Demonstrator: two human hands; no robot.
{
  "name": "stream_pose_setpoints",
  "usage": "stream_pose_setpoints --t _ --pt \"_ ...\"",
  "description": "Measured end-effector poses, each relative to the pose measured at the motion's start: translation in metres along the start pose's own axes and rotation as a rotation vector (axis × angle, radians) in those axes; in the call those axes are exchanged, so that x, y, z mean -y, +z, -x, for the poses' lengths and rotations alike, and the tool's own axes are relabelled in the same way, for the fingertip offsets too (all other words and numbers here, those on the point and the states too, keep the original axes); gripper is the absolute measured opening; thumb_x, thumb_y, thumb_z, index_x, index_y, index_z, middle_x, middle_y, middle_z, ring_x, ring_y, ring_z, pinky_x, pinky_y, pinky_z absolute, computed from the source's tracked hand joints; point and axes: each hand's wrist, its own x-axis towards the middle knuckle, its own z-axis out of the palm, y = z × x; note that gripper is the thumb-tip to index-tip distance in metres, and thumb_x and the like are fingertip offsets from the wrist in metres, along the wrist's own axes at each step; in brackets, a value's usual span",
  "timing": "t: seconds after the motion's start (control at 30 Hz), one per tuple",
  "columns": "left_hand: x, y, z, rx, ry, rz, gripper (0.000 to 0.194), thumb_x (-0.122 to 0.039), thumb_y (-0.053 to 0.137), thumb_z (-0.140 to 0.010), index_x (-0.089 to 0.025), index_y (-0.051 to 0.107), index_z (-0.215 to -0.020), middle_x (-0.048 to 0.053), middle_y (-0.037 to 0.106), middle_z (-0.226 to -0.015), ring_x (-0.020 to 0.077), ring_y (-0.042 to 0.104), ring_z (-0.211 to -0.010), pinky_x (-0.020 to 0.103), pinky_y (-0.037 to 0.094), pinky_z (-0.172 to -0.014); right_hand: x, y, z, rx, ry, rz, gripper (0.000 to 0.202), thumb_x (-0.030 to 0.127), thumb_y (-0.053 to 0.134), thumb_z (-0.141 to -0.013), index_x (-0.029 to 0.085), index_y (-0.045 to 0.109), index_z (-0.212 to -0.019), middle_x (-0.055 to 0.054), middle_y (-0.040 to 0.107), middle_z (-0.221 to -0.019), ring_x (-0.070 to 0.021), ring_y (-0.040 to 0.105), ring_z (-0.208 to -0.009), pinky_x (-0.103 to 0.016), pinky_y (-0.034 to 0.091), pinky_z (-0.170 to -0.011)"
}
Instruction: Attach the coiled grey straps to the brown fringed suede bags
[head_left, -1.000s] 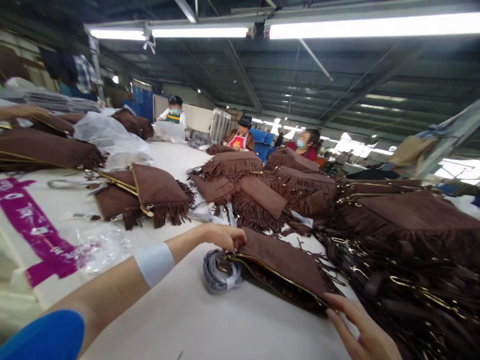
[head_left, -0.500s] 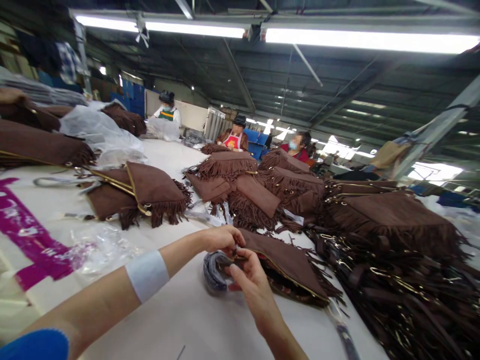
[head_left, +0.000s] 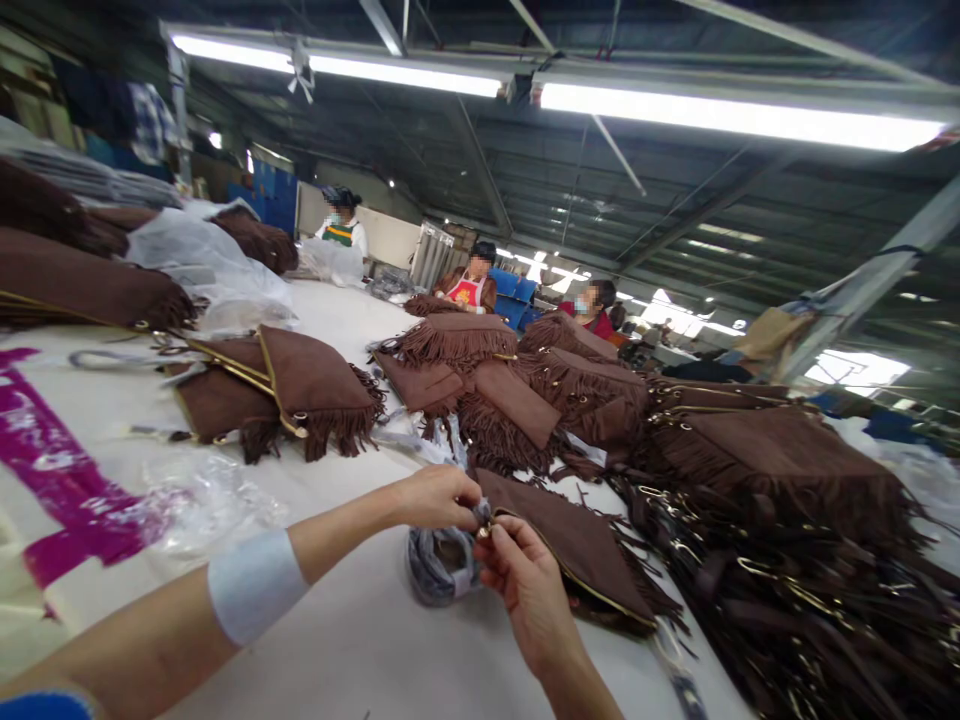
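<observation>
My left hand (head_left: 439, 496) pinches the greyish, plastic-wrapped end of a strap beside the corner of a brown fringed bag (head_left: 562, 530). Close against it, my right hand (head_left: 529, 590) is closed on a small gold metal clasp (head_left: 486, 530); its exact shape is partly hidden by the fingers. Below both hands, a coiled strap (head_left: 429, 568) in plastic wrap rests on the white table. The bag lies flat with its gold zip edge facing me. At its near right corner is another wrapped strap end (head_left: 684, 685).
Loose brown straps with gold hooks (head_left: 810, 600) heap at the right. Stacked fringed bags (head_left: 780, 450) stand behind them, with more bags (head_left: 315, 380) at the left. Crumpled clear plastic (head_left: 202, 500) and purple tape (head_left: 75, 500) lie on the white table (head_left: 315, 620). Several people sit beyond.
Both hands have come slightly lower and the gold clasp now shows between them. My right fingers have moved off the coiled strap, which is more exposed. The bag's opening looks narrower.
</observation>
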Motion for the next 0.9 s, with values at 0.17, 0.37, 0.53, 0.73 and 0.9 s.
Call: stream_pose_setpoints --t 0.17,0.37,0.53,0.73,0.9 --pt "-0.013 -0.007 0.007 -0.063 0.055 -0.185 0.016 -0.023 0.059 -0.08 -0.016 0.061 -0.065 -0.005 0.048 -0.055 0.0092 0.043 -0.055 0.021 0.025 -0.049 0.005 -0.001 0.005 0.04 -0.276 0.474 0.045 0.048 0.073 -0.072 0.02 0.054 -0.102 -0.003 0.069 -0.08 -0.0203 0.065 -0.072 -0.027 0.048 -0.057" --pt "-0.04 -0.008 0.013 -0.177 0.203 -0.659 0.013 -0.015 0.06 -0.082 -0.016 0.064 -0.069 0.003 0.063 -0.072 0.0179 0.053 -0.071 0.027 0.036 -0.062 0.022 0.003 0.013 -0.057 -0.638 1.1 0.018 0.04 0.056 -0.086 0.022 0.062 -0.087 -0.003 0.064 -0.076 -0.0199 0.059 -0.069 -0.029 0.04 -0.062" --pt "-0.068 -0.01 0.008 -0.136 0.488 -0.732 0.013 -0.012 0.055 -0.087 -0.015 0.063 -0.077 0.007 0.064 -0.086 0.0205 0.052 -0.085 0.03 0.041 -0.074 0.033 0.003 0.007 -0.056 -0.5 0.847 0.032 0.052 0.057 -0.085 0.021 0.056 -0.075 0.004 0.053 -0.058 -0.0141 0.048 -0.052 -0.025 0.035 -0.049" --pt "-0.064 -0.001 0.017 -0.332 0.156 -0.429 0.017 -0.033 0.052 -0.091 -0.017 0.057 -0.095 0.006 0.06 -0.1 0.0175 0.055 -0.081 0.027 0.04 -0.067 0.028 -0.008 0.002 0.034 -0.231 0.335 0.041 0.057 0.069 -0.073 0.02 0.054 -0.081 0.002 0.059 -0.06 -0.0149 0.056 -0.052 -0.021 0.039 -0.039" --pt "-0.043 0.012 0.017 -0.112 -0.011 -0.414 0.029 -0.038 0.048 -0.091 -0.017 0.057 -0.073 0.003 0.061 -0.073 0.0172 0.053 -0.069 0.025 0.031 -0.059 0.026 -0.008 0.009 0.073 -0.284 0.39 0.029 0.047 0.063 -0.08 0.02 0.052 -0.077 0.003 0.06 -0.057 -0.0135 0.055 -0.05 -0.021 0.045 -0.041"
